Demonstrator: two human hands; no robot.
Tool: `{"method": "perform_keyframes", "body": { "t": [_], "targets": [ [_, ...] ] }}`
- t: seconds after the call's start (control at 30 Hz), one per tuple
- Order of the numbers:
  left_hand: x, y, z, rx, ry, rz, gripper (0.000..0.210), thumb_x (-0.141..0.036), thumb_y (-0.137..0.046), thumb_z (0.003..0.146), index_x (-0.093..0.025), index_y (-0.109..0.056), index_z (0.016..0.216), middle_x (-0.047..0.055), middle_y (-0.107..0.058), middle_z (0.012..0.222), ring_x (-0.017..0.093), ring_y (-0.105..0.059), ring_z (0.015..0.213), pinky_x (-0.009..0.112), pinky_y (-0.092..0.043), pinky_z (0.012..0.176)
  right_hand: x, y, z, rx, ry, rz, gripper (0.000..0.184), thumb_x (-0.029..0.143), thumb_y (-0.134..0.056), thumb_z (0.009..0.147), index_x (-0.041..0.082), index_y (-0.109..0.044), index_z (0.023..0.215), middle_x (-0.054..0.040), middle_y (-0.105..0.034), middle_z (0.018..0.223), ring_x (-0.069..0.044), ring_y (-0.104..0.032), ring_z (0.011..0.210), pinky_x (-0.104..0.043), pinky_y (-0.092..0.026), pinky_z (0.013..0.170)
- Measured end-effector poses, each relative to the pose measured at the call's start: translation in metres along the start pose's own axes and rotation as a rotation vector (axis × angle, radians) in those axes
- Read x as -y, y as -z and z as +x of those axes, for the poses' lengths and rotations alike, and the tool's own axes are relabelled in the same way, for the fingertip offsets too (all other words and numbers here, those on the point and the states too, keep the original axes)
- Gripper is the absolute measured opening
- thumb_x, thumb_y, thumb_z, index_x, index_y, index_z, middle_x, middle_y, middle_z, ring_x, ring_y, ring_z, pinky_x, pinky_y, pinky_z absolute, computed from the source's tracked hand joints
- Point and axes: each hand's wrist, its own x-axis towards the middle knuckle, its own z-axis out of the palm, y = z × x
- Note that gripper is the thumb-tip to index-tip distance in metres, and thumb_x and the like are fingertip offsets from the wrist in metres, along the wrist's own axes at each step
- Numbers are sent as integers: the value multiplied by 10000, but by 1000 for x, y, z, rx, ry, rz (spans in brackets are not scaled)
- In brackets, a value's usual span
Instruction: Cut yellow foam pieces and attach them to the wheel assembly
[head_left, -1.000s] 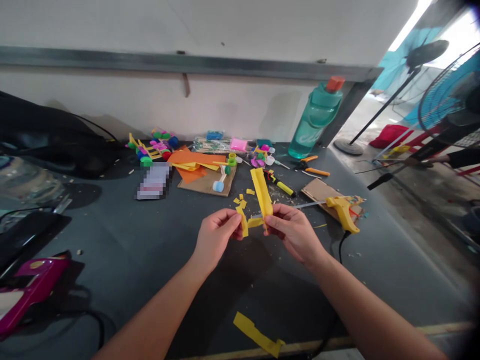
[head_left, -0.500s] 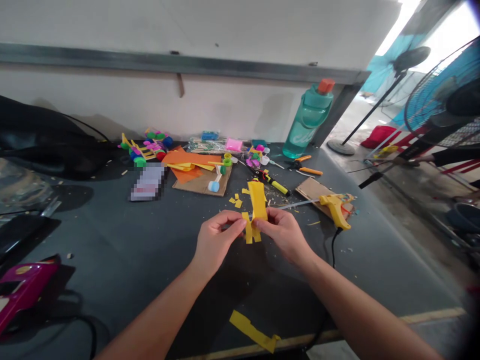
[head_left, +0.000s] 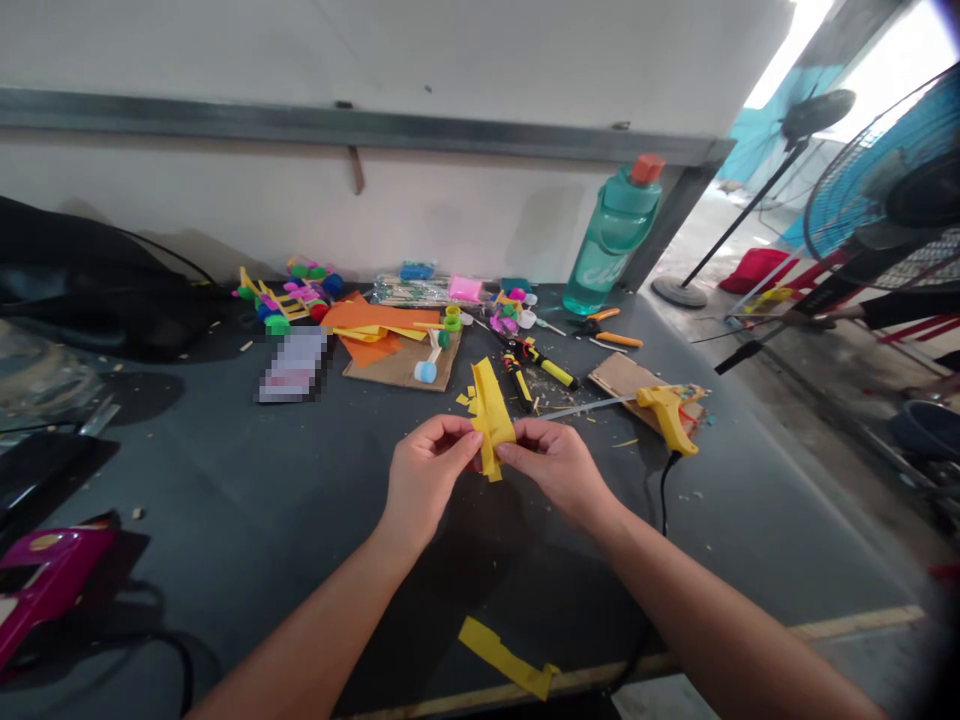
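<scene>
Both my hands pinch a folded yellow paper strip (head_left: pixel 489 400) above the dark table (head_left: pixel 315 500). My left hand (head_left: pixel 429 465) grips its left edge between thumb and fingers. From the other side, my right hand (head_left: pixel 559 462) pinches its lower right part. The fingers behind the paper are partly hidden. Small yellow paper scraps (head_left: pixel 466 400) lie just beyond the strip, near yellow-and-black handled pliers (head_left: pixel 519 382). A longer loose yellow strip (head_left: pixel 506 658) rests by the table's front edge.
A yellow glue gun (head_left: pixel 671 415) lies at right by a cardboard piece (head_left: pixel 616 374), its cord hanging forward. Behind are orange paper (head_left: pixel 386 318), orange-handled pliers (head_left: pixel 619 340) and a teal bottle (head_left: pixel 611 240). A phone (head_left: pixel 294 365) and a magenta device (head_left: pixel 52 580) sit at left.
The yellow paper has tilted left, and its separate lower ends have come together between my fingers. My right hand has shifted slightly left; the pliers' handles now show more fully.
</scene>
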Motion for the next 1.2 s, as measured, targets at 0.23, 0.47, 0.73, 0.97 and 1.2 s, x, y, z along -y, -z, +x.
{"method": "perform_keyframes", "body": {
  "t": [0.23,0.47,0.73,0.97,1.2],
  "targets": [
    [-2,-3,-1,37,59,-78,153,-278,-705,673,-160,-636,741,-11,-612,704,104,-578,620,203,-500,549,-4,0,0,-117,37,-100,102,280,-656,697,180,-669,710,16,-621,649,-121,-511,585,-238,-387,564],
    [3,0,1,42,-12,55,151,-295,-687,701,-176,-627,771,-18,-617,693,108,-571,582,217,-484,544,-6,-2,-2,-116,34,-103,104,279,-669,698,177,-658,710,33,-577,599,-102,-472,532,-217,-347,501],
    [-1,-1,-2,85,-71,210,174,-295,-698,707,-169,-610,790,-13,-607,709,103,-553,637,201,-466,592,-4,-5,1,-63,-29,108,227,344,-737,623,157,-675,738,-18,-652,702,-154,-562,636,-265,-455,589],
    [-2,-4,-3,251,210,-28,254,-390,-643,752,-143,-598,790,-4,-594,647,122,-575,596,254,-523,554,-5,-1,3,-196,-26,146,191,322,-710,653,147,-665,715,12,-601,628,-109,-482,551,-237,-387,537],
    [-4,-5,-6,369,315,32,175,-290,-646,756,-128,-592,719,20,-646,624,99,-592,534,218,-513,533,-8,1,6,-236,-8,179,207,329,-700,649,141,-655,722,7,-590,635,-105,-454,542,-234,-352,516]
  ]
}}
